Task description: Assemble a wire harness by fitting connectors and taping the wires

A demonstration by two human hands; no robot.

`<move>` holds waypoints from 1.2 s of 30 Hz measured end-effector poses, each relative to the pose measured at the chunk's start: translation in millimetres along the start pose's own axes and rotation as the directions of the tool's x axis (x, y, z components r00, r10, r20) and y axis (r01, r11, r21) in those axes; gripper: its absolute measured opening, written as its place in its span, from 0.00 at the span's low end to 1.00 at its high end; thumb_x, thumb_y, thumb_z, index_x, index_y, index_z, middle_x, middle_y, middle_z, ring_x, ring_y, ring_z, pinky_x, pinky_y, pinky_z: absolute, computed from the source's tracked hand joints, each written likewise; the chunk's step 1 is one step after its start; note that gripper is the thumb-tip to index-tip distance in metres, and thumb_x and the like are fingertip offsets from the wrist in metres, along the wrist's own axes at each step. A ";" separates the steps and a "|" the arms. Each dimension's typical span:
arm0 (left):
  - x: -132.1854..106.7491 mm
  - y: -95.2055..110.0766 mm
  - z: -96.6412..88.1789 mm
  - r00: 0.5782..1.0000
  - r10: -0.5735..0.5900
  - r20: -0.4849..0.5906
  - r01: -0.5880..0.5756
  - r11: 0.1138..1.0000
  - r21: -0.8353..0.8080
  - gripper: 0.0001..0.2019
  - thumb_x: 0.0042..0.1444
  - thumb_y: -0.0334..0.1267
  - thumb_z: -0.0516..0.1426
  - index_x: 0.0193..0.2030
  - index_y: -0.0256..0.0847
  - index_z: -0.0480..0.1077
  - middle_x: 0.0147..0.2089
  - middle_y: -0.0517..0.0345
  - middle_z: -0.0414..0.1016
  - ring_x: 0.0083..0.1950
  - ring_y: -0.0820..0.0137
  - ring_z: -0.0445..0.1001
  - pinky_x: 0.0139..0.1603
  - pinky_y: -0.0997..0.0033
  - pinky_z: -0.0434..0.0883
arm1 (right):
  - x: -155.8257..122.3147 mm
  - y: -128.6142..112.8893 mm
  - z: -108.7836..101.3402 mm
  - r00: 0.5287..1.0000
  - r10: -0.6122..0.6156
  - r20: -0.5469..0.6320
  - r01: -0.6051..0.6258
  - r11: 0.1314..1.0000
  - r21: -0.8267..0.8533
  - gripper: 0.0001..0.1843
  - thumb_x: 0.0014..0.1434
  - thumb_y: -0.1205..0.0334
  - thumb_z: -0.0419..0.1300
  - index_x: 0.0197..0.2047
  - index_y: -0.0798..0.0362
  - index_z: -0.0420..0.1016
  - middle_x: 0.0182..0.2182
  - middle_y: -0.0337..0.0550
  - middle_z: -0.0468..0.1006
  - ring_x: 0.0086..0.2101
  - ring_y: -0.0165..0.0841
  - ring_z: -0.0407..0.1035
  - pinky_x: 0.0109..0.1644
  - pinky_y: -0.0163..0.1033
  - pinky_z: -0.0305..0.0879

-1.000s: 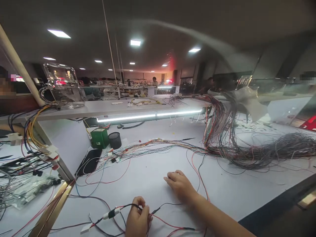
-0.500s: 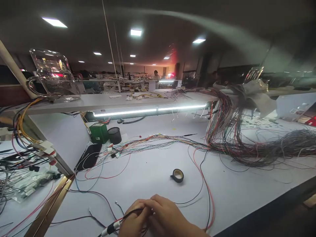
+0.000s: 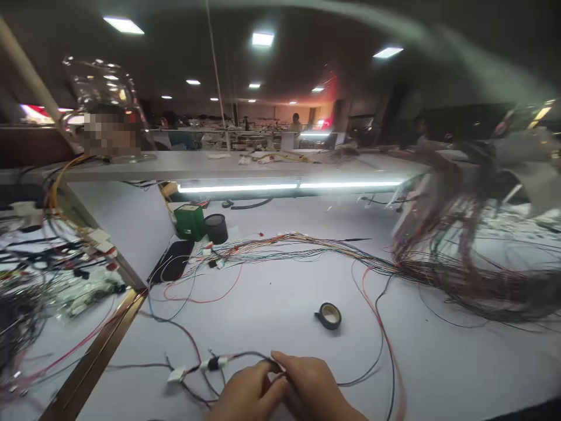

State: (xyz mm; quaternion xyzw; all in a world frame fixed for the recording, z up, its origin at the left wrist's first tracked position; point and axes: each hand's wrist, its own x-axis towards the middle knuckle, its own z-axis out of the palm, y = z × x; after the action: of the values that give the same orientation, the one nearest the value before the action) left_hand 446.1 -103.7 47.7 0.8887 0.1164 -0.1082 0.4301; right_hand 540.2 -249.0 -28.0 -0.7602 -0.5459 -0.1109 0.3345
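At the bottom centre, my left hand (image 3: 249, 390) and my right hand (image 3: 312, 383) meet, their fingers closed on dark wires (image 3: 256, 354). From my left hand these wires run leftward to a white connector with a black band (image 3: 214, 363). Another white connector (image 3: 176, 375) lies on the bench left of it, with several dark wires around it. A roll of black tape (image 3: 328, 316) rests on the white bench just beyond my right hand. Further wires trail from my right hand toward the right. My fingers hide the gripped stretch.
A long bundle of coloured wires (image 3: 280, 248) crosses the bench, thickening at the right. At the back left stand a green box (image 3: 190, 223) and a black mesh cup (image 3: 216, 228). A lit tube (image 3: 350, 184) hangs beneath the shelf (image 3: 184, 168), which carries a glass jug (image 3: 107, 88).
The view has swung left and tilted down slightly. My hands have shifted along the wires, so the black-banded connector sits farther out from my left hand, and a second white connector now shows.
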 end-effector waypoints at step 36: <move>-69.7 -61.9 -46.1 0.886 0.443 0.134 -0.415 0.632 0.655 0.26 0.59 0.58 0.49 0.63 0.55 0.61 0.69 0.57 0.54 0.68 0.60 0.54 0.68 0.50 0.49 | 14.4 -13.6 -17.8 0.796 0.398 0.456 -0.324 0.917 -0.234 0.22 0.69 0.60 0.43 0.64 0.46 0.58 0.24 0.37 0.76 0.24 0.38 0.72 0.26 0.36 0.56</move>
State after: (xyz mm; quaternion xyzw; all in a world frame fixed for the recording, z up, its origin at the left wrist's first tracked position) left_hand 365.6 -38.0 50.3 0.9860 -0.1361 -0.0197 0.0944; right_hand 536.9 -246.9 -1.7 -0.8749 -0.4484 0.1143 0.1429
